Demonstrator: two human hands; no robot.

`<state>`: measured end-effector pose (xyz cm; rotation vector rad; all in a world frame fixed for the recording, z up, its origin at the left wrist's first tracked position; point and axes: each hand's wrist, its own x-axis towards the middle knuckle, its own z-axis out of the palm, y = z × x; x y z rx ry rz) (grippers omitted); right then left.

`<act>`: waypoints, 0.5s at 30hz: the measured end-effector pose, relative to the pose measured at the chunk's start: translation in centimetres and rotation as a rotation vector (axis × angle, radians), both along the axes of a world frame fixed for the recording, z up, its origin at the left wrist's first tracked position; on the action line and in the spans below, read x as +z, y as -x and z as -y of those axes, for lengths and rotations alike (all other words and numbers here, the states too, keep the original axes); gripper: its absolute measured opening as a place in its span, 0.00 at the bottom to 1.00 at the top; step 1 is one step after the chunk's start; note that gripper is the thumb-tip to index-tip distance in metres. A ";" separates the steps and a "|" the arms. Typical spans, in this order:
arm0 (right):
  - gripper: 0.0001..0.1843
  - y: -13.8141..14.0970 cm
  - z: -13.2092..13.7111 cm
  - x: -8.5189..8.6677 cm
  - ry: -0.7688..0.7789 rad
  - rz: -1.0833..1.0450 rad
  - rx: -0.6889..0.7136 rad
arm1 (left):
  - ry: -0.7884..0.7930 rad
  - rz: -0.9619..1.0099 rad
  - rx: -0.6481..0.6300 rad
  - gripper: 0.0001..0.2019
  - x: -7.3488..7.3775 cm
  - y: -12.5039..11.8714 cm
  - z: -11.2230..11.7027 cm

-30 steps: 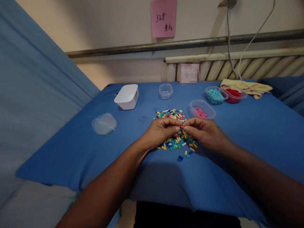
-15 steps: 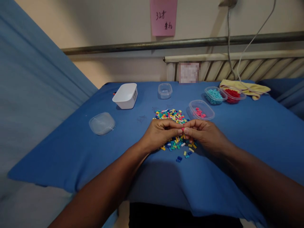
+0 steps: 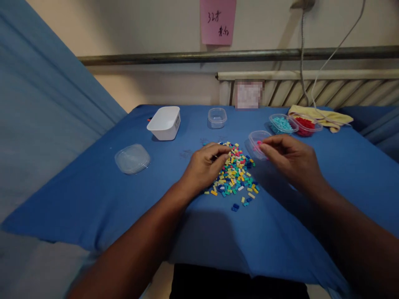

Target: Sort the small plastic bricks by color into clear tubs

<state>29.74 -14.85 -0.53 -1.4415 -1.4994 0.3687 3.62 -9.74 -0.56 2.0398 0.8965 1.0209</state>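
Observation:
A mixed pile of small toy building bricks (image 3: 234, 176) lies on the blue cloth in front of me. My left hand (image 3: 205, 164) hovers at the pile's left side, thumb and forefinger a little apart, with nothing visible between them. To the right, my right hand (image 3: 291, 160) pinches a pink toy brick (image 3: 260, 143) at its fingertips, over the clear plastic tub (image 3: 254, 135) that has pink bricks in it. The hand hides much of that tub and its contents.
Behind the right hand stand clear tubs of turquoise bricks (image 3: 282, 123) and red bricks (image 3: 304, 123), beside a yellow cloth (image 3: 327, 117). A small clear tub (image 3: 217, 123), a white bin (image 3: 164, 132) and stacked clear lids (image 3: 132, 162) are further left.
My hands were together over the pile with a pink brick between their fingertips. They have parted: the right moved right to the pink-brick tub, while the left shifted slightly left.

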 end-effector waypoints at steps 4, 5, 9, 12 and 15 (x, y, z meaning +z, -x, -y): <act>0.16 -2.7 -1.1 -0.5 -0.135 0.312 -0.096 | -0.221 -0.332 -0.075 0.11 -0.3 1.5 -1.3; 0.16 -2.6 -1.1 -0.6 -0.145 0.348 -0.077 | -0.254 -0.405 -0.107 0.12 -0.4 1.6 -1.4; 0.13 0.8 -0.4 -1.6 -0.108 0.462 0.198 | -0.327 -0.623 -0.160 0.12 -0.5 1.7 -1.3; 0.14 3.7 -0.5 -2.5 -0.036 0.572 0.422 | -0.341 -0.714 -0.163 0.13 -0.1 2.1 -1.1; 0.13 4.7 -1.2 -3.2 0.001 0.644 0.444 | -0.329 -0.727 -0.172 0.13 0.2 2.4 -1.0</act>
